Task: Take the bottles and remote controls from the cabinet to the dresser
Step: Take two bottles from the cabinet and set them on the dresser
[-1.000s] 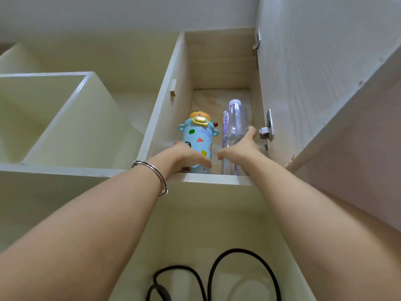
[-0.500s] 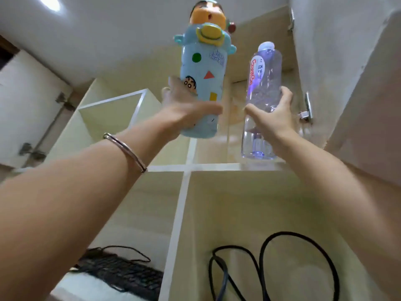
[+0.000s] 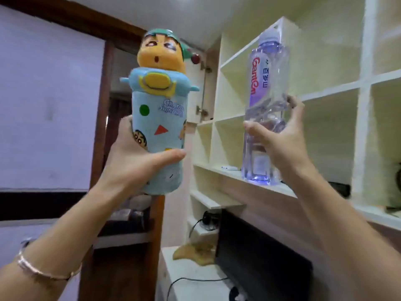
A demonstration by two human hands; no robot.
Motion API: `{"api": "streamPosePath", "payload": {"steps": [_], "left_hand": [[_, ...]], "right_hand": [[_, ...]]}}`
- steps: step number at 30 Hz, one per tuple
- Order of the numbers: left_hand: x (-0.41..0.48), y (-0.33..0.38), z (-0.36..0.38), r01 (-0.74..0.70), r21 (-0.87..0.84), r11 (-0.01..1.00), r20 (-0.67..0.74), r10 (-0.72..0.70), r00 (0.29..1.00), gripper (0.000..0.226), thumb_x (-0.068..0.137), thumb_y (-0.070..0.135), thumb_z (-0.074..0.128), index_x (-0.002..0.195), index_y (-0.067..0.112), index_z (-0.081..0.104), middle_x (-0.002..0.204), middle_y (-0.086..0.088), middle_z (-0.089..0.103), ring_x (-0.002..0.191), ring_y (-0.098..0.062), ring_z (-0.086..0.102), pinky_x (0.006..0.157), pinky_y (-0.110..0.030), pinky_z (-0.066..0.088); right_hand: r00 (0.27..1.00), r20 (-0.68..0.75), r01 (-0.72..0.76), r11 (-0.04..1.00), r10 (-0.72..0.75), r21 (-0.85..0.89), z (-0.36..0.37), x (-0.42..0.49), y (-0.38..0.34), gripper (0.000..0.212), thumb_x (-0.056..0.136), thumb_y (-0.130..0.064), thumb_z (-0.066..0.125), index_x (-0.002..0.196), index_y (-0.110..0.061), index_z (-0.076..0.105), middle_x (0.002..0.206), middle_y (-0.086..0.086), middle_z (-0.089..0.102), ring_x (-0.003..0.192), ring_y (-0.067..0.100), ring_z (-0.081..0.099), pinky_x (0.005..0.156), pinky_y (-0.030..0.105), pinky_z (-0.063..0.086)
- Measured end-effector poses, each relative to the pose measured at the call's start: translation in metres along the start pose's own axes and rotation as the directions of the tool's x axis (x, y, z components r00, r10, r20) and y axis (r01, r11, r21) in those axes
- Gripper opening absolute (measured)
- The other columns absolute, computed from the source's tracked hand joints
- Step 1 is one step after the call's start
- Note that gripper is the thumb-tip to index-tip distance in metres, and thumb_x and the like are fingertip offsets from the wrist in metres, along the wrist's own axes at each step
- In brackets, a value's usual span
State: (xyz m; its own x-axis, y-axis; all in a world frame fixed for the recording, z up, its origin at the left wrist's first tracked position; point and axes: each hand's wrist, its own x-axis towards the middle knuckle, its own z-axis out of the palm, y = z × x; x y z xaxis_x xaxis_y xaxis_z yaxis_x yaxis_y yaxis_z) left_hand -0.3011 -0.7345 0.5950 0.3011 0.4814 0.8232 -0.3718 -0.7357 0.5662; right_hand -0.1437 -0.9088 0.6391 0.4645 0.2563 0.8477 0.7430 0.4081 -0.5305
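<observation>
My left hand (image 3: 132, 164) grips a light blue cartoon bottle (image 3: 158, 114) around its lower half; it has a yellow character head as a lid and stands upright in the air. In my right hand (image 3: 284, 140) is a clear plastic water bottle (image 3: 265, 101) with a red and purple label, also upright and held by its middle. Both bottles are raised in front of me, out of the pale cabinet (image 3: 325, 92) of open cubbies on the right. No remote control shows clearly.
A dark monitor (image 3: 258, 257) stands on a white desk (image 3: 184, 276) below the cabinet, with a black cable and a yellow cloth (image 3: 195, 253) beside it. To the left are a brown wooden door frame (image 3: 102, 127) and a pale wall.
Both hands lifted the two bottles out of the upper cubby and drew them back. My view swung left, away from the cabinet interior towards the door and desk.
</observation>
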Motion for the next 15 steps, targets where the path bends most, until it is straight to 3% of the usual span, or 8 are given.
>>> {"api": "streamPosePath", "payload": {"steps": [3,5,7,10,13,15], "left_hand": [[-0.055,-0.03,-0.09,0.195,0.14,0.971,-0.085,-0.184,0.979,0.093,0.031,0.049,0.08,0.114,0.02,0.049,0.101,0.006,0.065,0.093,-0.012,0.065,0.077,-0.035,0.055],[-0.095,-0.044,-0.147,0.308,0.222,0.925,-0.155,-0.279,0.948,0.093,0.027,0.051,0.078,0.11,0.024,0.044,0.098,0.012,0.062,0.092,-0.008,0.062,0.077,-0.032,0.052],[-0.133,-0.051,-0.197,0.403,0.28,0.871,-0.235,-0.345,0.909,0.093,0.028,0.047,0.08,0.11,0.028,0.04,0.097,0.016,0.06,0.092,-0.006,0.061,0.081,-0.034,0.051],[-0.194,-0.061,-0.269,0.555,0.331,0.763,-0.37,-0.436,0.82,0.088,0.032,0.041,0.083,0.109,0.027,0.042,0.094,0.016,0.061,0.089,-0.007,0.062,0.081,-0.037,0.051],[-0.255,-0.06,-0.327,0.67,0.324,0.668,-0.498,-0.482,0.721,0.093,0.03,0.047,0.081,0.114,0.026,0.045,0.101,0.009,0.066,0.091,-0.013,0.065,0.082,-0.042,0.054],[-0.294,-0.052,-0.36,0.738,0.304,0.602,-0.588,-0.492,0.643,0.095,0.033,0.042,0.084,0.117,0.024,0.044,0.101,0.011,0.064,0.091,-0.011,0.064,0.083,-0.042,0.054]], "right_hand": [[0.985,0.112,-0.139,0.99,0.134,0.034,0.07,-0.063,0.031,0.077,0.059,-0.021,0.077,0.111,-0.05,0.029,0.109,0.007,0.066,0.086,0.018,0.068,0.088,0.05,0.054],[0.957,0.197,-0.229,0.971,0.213,0.063,0.121,-0.107,0.046,0.079,0.063,-0.014,0.079,0.115,-0.046,0.029,0.107,0.005,0.066,0.09,0.017,0.069,0.091,0.051,0.053],[0.924,0.278,-0.295,0.952,0.262,0.081,0.172,-0.152,0.051,0.079,0.065,-0.009,0.079,0.112,-0.051,0.03,0.109,0.003,0.065,0.092,0.016,0.069,0.095,0.044,0.051],[0.87,0.397,-0.359,0.927,0.293,0.104,0.243,-0.217,0.05,0.083,0.064,-0.011,0.08,0.102,-0.06,0.025,0.115,-0.003,0.061,0.096,0.01,0.067,0.087,0.024,0.052],[0.784,0.538,-0.448,0.882,0.309,0.146,0.3,-0.281,0.041,0.083,0.068,-0.006,0.079,0.114,-0.049,0.025,0.103,-0.024,0.055,0.087,-0.012,0.064,0.071,0.004,0.05],[0.701,0.642,-0.505,0.852,0.311,0.138,0.334,-0.322,0.033,0.084,0.069,-0.004,0.078,0.122,-0.039,0.024,0.098,-0.029,0.049,0.083,-0.024,0.058,0.064,-0.003,0.046]]}}
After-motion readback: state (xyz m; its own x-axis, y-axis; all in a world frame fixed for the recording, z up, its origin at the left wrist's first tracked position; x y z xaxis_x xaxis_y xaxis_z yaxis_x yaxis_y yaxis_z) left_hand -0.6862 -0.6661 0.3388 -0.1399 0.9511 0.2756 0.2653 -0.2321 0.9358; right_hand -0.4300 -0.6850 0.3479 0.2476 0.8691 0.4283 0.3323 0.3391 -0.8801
